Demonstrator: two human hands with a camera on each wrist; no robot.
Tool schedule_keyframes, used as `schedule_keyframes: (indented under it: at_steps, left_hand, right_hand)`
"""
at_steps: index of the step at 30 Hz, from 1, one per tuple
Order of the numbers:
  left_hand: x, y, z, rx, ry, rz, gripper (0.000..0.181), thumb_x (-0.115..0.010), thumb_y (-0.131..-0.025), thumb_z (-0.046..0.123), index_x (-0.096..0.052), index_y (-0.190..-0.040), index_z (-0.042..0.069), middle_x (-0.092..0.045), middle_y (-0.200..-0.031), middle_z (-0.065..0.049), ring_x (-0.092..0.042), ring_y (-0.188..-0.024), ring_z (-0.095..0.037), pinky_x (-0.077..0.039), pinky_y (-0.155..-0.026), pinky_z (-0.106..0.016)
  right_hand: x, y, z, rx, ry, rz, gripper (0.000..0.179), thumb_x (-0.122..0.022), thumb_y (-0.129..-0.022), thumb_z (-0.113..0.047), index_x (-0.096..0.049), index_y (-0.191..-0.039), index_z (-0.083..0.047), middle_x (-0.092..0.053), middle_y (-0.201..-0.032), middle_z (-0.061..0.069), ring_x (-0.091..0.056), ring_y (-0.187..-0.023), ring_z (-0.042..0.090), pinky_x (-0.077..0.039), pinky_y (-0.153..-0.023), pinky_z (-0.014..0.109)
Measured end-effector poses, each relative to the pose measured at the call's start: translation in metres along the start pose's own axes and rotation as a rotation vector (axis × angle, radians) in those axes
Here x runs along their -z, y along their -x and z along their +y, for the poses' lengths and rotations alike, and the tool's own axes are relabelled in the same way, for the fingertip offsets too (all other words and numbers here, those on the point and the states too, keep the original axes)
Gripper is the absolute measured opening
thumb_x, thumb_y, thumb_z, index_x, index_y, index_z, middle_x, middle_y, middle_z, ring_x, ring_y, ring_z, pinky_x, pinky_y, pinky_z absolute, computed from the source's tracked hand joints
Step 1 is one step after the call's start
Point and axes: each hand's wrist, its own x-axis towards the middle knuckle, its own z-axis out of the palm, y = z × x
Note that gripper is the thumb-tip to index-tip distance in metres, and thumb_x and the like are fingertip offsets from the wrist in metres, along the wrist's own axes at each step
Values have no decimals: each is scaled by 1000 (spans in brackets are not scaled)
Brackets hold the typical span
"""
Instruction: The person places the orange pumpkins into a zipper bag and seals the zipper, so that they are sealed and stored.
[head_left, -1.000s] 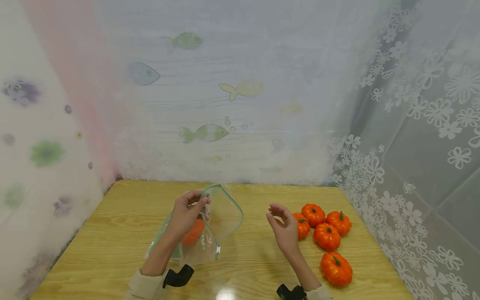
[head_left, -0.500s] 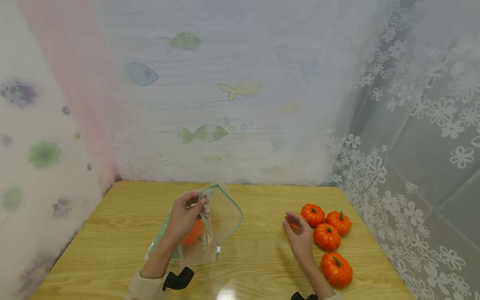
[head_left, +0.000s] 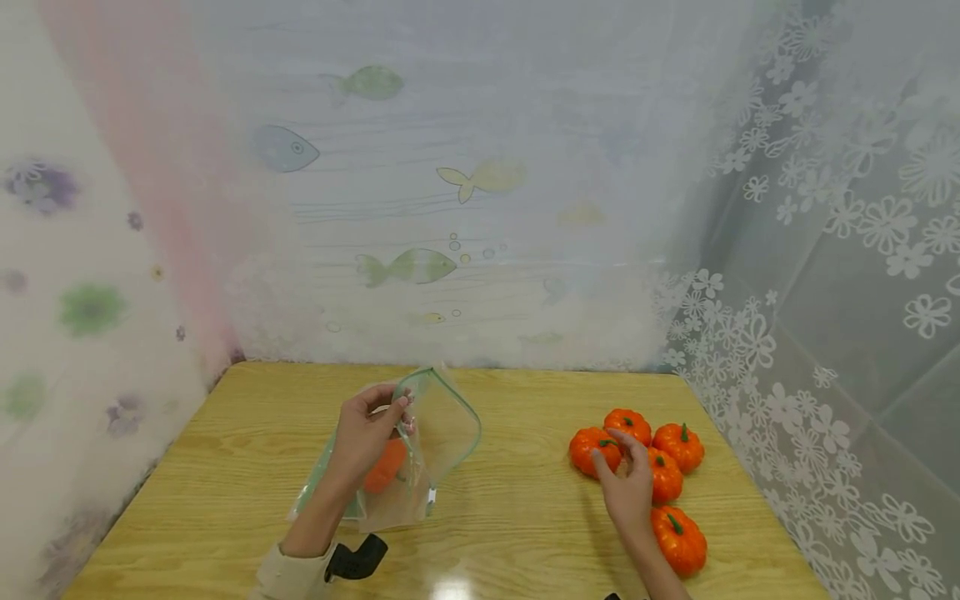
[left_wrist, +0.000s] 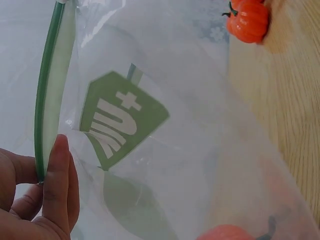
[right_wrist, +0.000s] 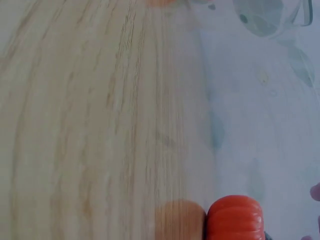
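Note:
My left hand (head_left: 363,433) pinches the green-edged mouth of a clear zip bag (head_left: 448,421), holding it up and spread. An orange mini pumpkin (head_left: 385,468) lies inside the bag, seen through the plastic. In the left wrist view the thumb and fingers grip the green zip strip (left_wrist: 44,90). My right hand (head_left: 628,487) is over the right side of a mini pumpkin (head_left: 588,452) with a green stem, thumb and fingers apart. In the right wrist view a pumpkin (right_wrist: 235,220) and a few fingertips (right_wrist: 316,192) show with a gap between them.
Several other mini pumpkins (head_left: 678,448) sit close together on the right of the wooden table (head_left: 510,533), partly behind the right hand. A white slider (head_left: 431,497) is on the bag's edge. Patterned curtains (head_left: 480,317) stand behind and at both sides.
My right hand has moved right and slightly down, from left of the pumpkins to over the leftmost one, which shows more fully now. The left hand and bag have barely moved.

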Motion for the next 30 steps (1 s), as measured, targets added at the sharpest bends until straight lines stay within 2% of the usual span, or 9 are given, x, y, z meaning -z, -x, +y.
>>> schedule_keyframes:
  at_steps: [5, 10, 15, 21, 25, 30]
  left_hand:
    - [2, 0, -2, 10, 26, 20, 23, -58, -102, 0, -62, -120, -14, -64, -93, -14, -66, -64, -11, -62, -68, -27]
    - [3, 0, -4, 23, 41, 35, 23, -59, -102, 0, -62, -119, -15, -64, -90, -12, -65, -62, -12, -62, -65, -28]
    - [3, 0, -5, 26, 33, 42, 22, -62, -101, 2, -63, -116, -14, -64, -87, -10, -65, -60, -12, -61, -62, -28]
    - [4, 0, -6, 15, 27, 62, 21, -66, -99, 5, -66, -112, -12, -63, -79, -8, -64, -56, -13, -60, -60, -28]
    - [3, 0, -7, 26, 24, 64, 21, -67, -98, 5, -66, -112, -11, -63, -81, -9, -63, -57, -13, -60, -60, -28]
    - [2, 1, -7, 35, 20, 61, 21, -67, -98, 5, -66, -112, -11, -63, -81, -9, -63, -57, -13, -60, -59, -28]
  right_hand:
    - [5, -2, -1, -65, 124, -87, 58, -71, -94, -1, -45, -145, 4, -43, -146, 23, -40, -132, 35, -34, -112, 48]
    - [9, -2, -2, -152, 208, -193, 75, -70, -96, -7, -26, -156, 2, -26, -157, 28, -32, -138, 42, -34, -113, 59]
    - [9, -4, 0, -189, 265, -243, 81, -69, -98, -12, -17, -158, 5, -20, -159, 32, -25, -146, 48, -26, -119, 64]
    - [7, -10, 4, -220, 277, -269, 82, -68, -98, -13, -17, -158, 6, -20, -160, 34, -22, -148, 49, -23, -120, 65]
    - [7, -16, 8, -239, 271, -284, 78, -68, -98, -16, -23, -157, 5, -23, -160, 31, -23, -149, 47, -24, -120, 63]
    - [5, -21, 14, -254, 261, -298, 72, -71, -97, -20, -33, -153, 4, -34, -156, 27, -35, -143, 45, -35, -115, 60]
